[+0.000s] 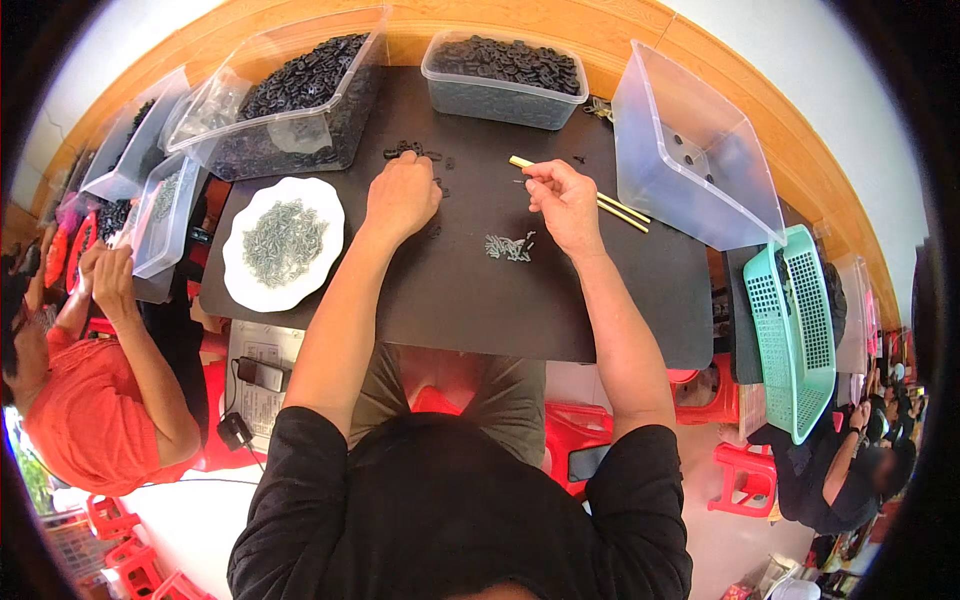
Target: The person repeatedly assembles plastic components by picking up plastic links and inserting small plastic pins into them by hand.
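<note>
My left hand is at the far middle of the dark table, fingers curled down with the tips on small black plastic pieces. A few more black pieces lie beside that hand. My right hand is closed in a pinch, with a thin short metal pin at its fingertips. Behind and beside my right hand lies a pair of pale chopsticks. Between my forearms sits a small heap of metal pins. A scalloped white plate by my left forearm holds many similar pins.
Clear bins of black pieces stand at the far left and far middle. A larger clear bin at the right holds a few pieces. Beyond the right table edge is a green basket. A person in red works at the left.
</note>
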